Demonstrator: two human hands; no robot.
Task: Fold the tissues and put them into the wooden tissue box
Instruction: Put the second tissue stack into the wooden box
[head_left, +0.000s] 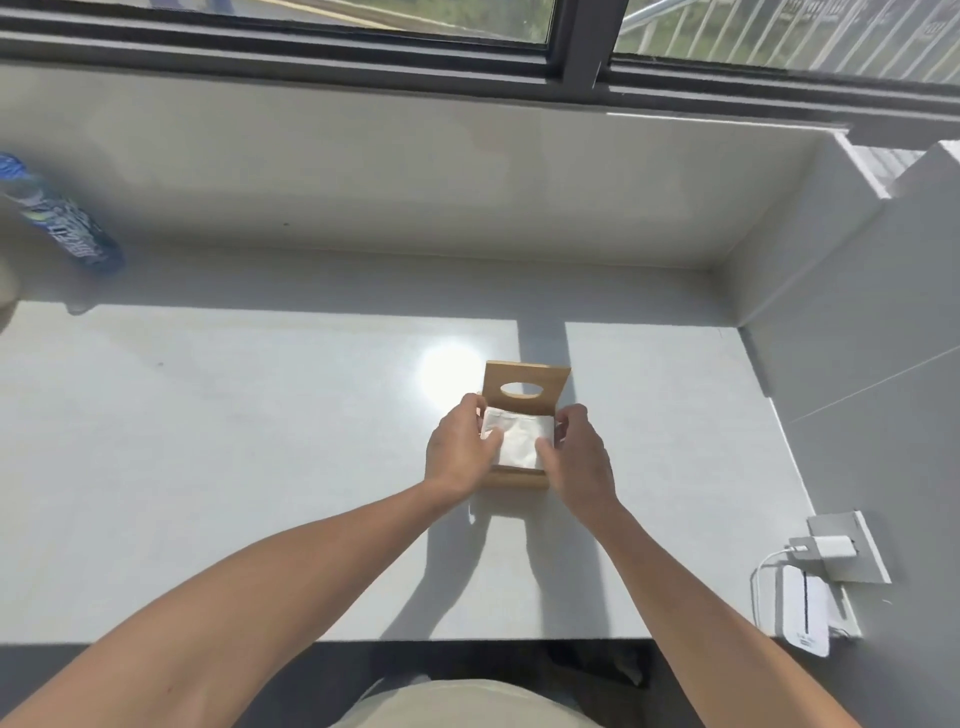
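Note:
A small wooden tissue box (519, 479) stands on the white counter, its lid (540, 387) with an oval hole tilted up at the back. Folded white tissues (519, 441) lie inside the open box. My left hand (460, 452) rests on the box's left side, thumb pressing on the tissues. On the right side, my right hand (579, 460) presses its thumb on the tissues too. Both hands hide the box's side walls.
A blue patterned bottle (62, 218) lies at the far left against the wall. At the right edge a white charger (831, 548) sits in a wall socket, with a white device (805, 610) below it. A wall rises behind the counter (208, 467) and to the right.

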